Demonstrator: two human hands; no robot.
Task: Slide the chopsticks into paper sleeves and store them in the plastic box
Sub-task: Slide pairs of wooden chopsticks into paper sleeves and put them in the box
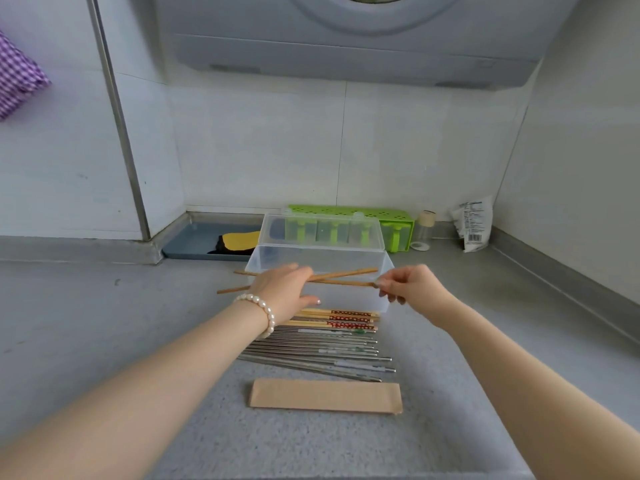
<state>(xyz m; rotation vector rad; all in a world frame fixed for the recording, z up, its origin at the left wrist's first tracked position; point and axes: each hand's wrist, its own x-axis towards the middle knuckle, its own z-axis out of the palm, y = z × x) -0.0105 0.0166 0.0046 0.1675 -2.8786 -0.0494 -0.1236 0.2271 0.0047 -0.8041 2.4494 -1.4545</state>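
Grey countertop (104,323) carries a paper sleeve (325,396) nearest you, then metal chopsticks (322,355) below your wrists. Your left hand (284,289) grips two wooden chopsticks (343,277); your right hand (412,289) pinches their ends over the plastic box (318,244).

Home kitchen: range hood (346,36) over tiled wall (277,143), green seasoning rack (391,220) (corner counter).

White tiled walls (263,140) meet in a corner behind a grey counter (86,306). A grey range hood (356,39) hangs overhead, and a metal pipe (119,126) runs up the left wall.
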